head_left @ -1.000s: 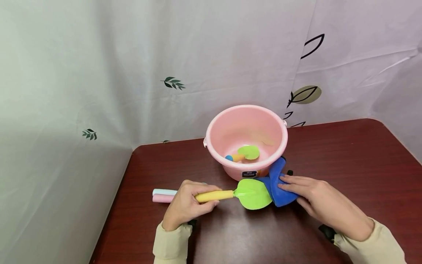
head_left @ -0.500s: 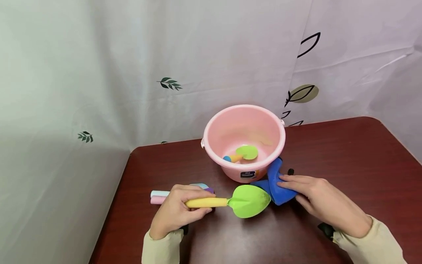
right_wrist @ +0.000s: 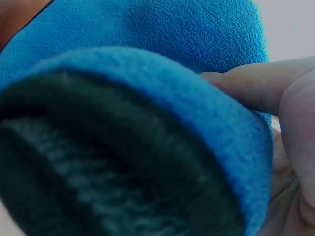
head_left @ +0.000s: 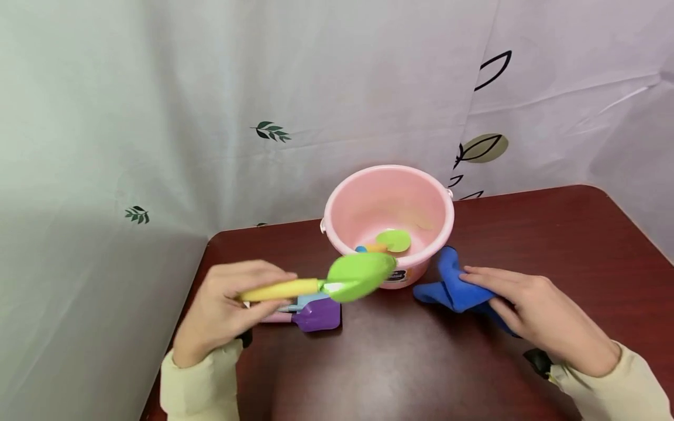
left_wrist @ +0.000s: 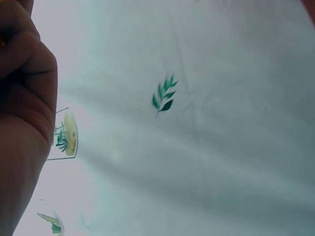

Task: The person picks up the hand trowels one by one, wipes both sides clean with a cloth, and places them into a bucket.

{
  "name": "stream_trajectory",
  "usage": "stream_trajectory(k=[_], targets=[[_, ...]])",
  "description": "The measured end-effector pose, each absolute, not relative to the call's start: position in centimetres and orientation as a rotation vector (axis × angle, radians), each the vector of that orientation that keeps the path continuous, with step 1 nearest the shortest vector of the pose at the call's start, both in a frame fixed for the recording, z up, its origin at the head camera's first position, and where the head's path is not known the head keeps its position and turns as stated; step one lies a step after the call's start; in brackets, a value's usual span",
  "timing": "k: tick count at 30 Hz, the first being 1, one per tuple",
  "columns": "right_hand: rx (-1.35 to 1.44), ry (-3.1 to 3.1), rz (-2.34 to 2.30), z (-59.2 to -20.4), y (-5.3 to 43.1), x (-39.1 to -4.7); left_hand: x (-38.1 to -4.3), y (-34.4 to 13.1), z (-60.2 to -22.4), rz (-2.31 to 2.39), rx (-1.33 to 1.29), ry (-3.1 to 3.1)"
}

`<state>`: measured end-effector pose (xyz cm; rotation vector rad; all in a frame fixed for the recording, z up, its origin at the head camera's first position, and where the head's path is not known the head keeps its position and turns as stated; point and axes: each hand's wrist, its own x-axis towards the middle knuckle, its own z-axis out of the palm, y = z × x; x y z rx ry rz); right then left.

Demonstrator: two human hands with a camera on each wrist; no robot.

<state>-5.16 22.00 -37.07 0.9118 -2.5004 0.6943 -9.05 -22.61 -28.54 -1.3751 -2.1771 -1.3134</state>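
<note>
In the head view my left hand grips the yellow handle of a toy shovel with a green blade. The shovel is raised over the table, and its blade overlaps the front of the pink bucket. My right hand pinches a folded blue cloth to the right of the bucket. Up close in the right wrist view, a finger and thumb press into the plush blue cloth. The left wrist view catches only part of my left hand; the shovel is out of it.
Inside the bucket lies another green shovel with an orange handle and blue end. Left of the bucket, a purple shovel with a pink handle lies beside a light-blue shovel. A pale curtain hangs behind the dark red table.
My left hand has moved left and up with the yellow-handled shovel, away from the cloth, uncovering the purple shovel. My right hand has shifted slightly right with the cloth.
</note>
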Motion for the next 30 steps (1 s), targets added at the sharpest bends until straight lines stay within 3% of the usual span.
stream_trajectory(k=[12,30], targets=[[0.841,-2.49,0.619,-36.1,24.4,-5.6,-13.2,-22.0,-23.8,-0.86,-1.143,-2.501],[0.759,-2.562,0.444,-36.7,27.4,-5.9,-20.9,-14.7,-23.6,-0.099,-1.199,-2.947]])
